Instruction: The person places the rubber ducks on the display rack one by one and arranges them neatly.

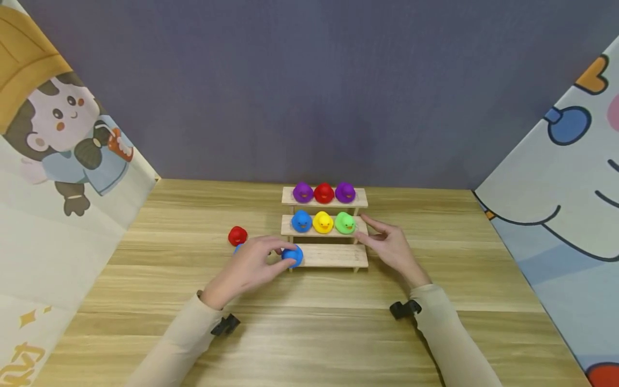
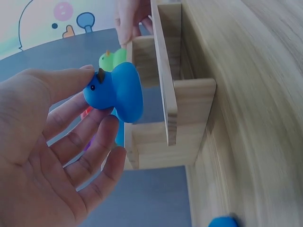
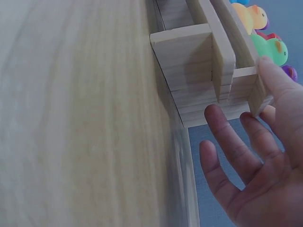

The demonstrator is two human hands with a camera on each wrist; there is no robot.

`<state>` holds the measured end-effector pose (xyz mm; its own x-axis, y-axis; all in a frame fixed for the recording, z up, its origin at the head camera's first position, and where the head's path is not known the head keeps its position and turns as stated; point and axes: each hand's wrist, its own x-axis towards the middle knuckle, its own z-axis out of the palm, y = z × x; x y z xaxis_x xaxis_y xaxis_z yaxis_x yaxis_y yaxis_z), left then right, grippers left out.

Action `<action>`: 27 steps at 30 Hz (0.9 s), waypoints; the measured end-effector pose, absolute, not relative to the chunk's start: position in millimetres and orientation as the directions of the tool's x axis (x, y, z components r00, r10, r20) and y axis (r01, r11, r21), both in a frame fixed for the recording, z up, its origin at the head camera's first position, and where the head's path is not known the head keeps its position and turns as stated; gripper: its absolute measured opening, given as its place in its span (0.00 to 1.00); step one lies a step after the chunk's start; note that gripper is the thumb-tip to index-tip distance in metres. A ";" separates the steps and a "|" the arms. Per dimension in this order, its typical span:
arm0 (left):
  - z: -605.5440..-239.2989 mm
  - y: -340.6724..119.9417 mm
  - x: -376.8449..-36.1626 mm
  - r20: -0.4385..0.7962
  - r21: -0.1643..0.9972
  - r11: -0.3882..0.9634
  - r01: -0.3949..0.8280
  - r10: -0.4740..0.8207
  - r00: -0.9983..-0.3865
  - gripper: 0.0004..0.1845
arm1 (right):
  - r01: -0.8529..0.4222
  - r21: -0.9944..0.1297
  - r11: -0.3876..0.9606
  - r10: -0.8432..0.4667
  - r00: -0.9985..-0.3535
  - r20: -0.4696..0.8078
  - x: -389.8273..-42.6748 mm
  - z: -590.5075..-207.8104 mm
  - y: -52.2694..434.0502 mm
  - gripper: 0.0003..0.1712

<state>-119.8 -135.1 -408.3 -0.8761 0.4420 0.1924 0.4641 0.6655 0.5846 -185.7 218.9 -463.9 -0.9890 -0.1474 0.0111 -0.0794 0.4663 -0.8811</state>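
Wooden table [image 1: 145,322], stepped rack [image 1: 333,257], red duck [image 1: 237,235], perhaps another blue behind hands.

head above, wrists close — shared shelf [image 1: 333,257]

We see the stepped rack [image 1: 333,257] between our two hands. Our left hand [image 1: 251,266] sits at the left end of its lowest step, pinching a duck [image 1: 292,255] there. Our right hand [image 1: 394,248] rests against the right end. Six ducks [image 1: 323,222] sit on the two steps behind. Another duck [image 1: 237,235] lies on the table [image 1: 309,333] just behind our left hand.
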 end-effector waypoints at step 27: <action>-413.5 -79.1 -138.8 0.188 0.602 0.624 0.499 0.497 -0.847 0.15 | -0.089 -0.884 0.458 -0.158 -0.987 0.018 -184.0 -462.8 218.6 0.41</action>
<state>-138.8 -79.1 -413.5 -0.8472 0.4971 0.1875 0.4991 0.6236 0.6017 -184.0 218.6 -462.8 -0.9873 -0.1582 0.0177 -0.0892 0.4583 -0.8843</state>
